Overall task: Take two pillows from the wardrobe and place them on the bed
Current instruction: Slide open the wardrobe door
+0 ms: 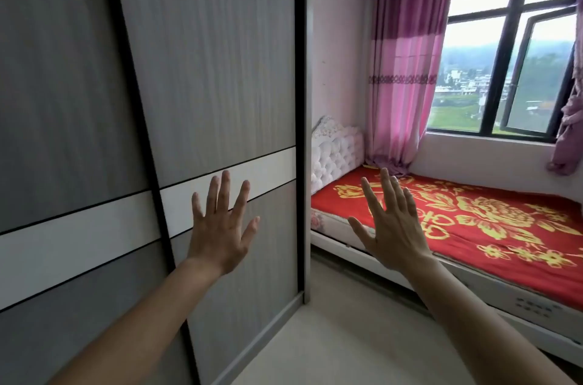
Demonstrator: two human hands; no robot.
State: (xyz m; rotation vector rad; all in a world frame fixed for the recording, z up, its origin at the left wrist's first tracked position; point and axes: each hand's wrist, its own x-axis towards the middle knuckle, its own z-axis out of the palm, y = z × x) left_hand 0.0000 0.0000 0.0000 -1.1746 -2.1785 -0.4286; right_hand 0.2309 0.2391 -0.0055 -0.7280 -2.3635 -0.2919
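**Wardrobe shut, pillows out of sight, both hands empty**

The person is standing at the wardrobe (205, 69) with both arms stretched forward, and the task is sitting at its very first step: getting the wardrobe open. The left hand (222, 226) is spread wide, fingers fanned, raised in front of the right-hand sliding door (220, 53), over the white band that crosses it; whether the palm is actually touching the panel cannot be told from this view. The right hand (391, 223) is likewise splayed and holding nothing, hanging in the air past the wardrobe's edge, with the bed (473, 226) behind it.

Neither of the two pillows is showing anywhere. Both sliding doors are covering the wardrobe front, so the pillows are presumably lying behind them, hidden. The bed, under its red and gold floral cover (492, 214), is carrying no pillow, so nothing of the task is done yet. It is lying just beside the wardrobe, under the window (520, 53), with the tufted headboard (337, 147) at the wardrobe end.

Judging from this, the next move is calling for a flat palm on the door and a sideways push toward the left, sliding it along its track behind or in front of the other door (63, 69). Only then are the pillows likely coming into reach, one for each hand or both hugged together.
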